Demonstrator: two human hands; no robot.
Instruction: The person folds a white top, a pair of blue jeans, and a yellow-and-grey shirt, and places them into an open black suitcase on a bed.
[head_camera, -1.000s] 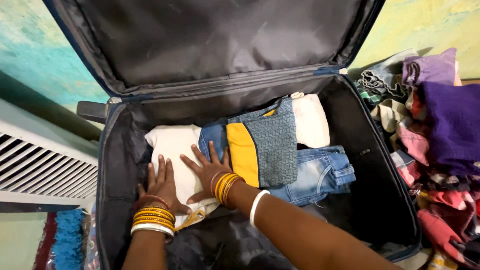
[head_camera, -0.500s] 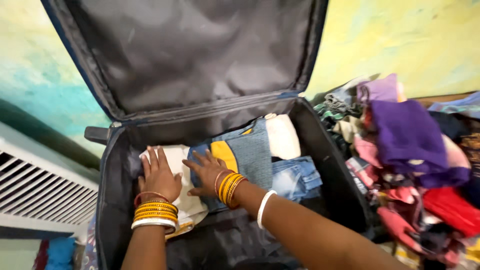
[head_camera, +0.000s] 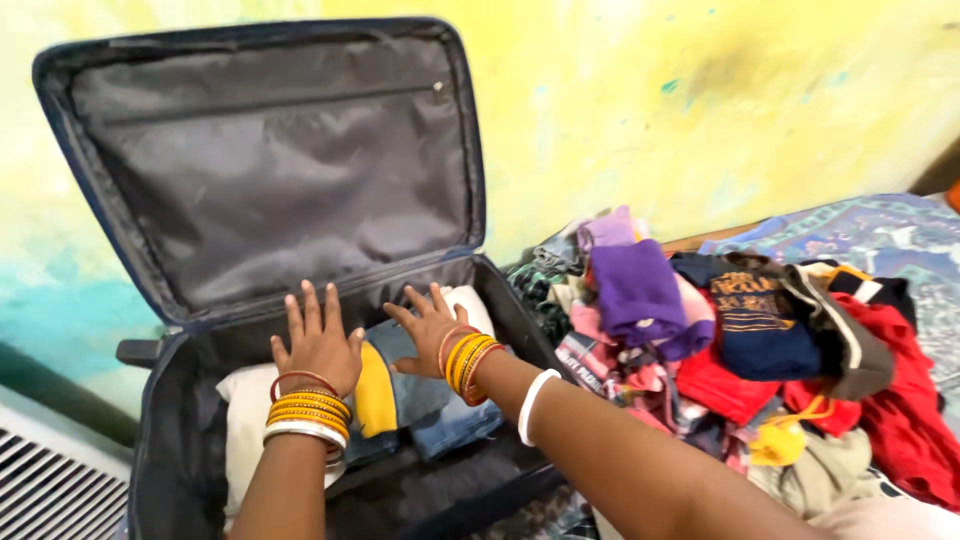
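Both hands flat over folded clothes inside an open dark suitcase (head_camera: 160, 450), lid propped up against the yellow-green wall (head_camera: 700, 90). Left hand (head_camera: 318, 345) has fingers (head_camera: 305, 305) spread wide, palm down, gripping nothing, over the white folded garment (head_camera: 245, 420) and the edge of the blue-and-yellow folded garment (head_camera: 385, 395). Right hand (head_camera: 428, 330) also open, fingers spread, palm down on the blue-and-yellow garment, holding nothing. Folded jeans (head_camera: 455, 425) sit just beside and below the right wrist, inside the suitcase. Another pale folded piece (head_camera: 470, 305) sits at the far side of the case, just past the right fingertips. Stacked gold and red bangles (head_camera: 305, 410) on left wrist, similar set plus white bangle on right forearm. To the right of the suitcase, a loose pile of clothes (head_camera: 760, 370): purple, navy, red, yellow pieces. White slatted panel (head_camera: 50, 480) at bottom left.
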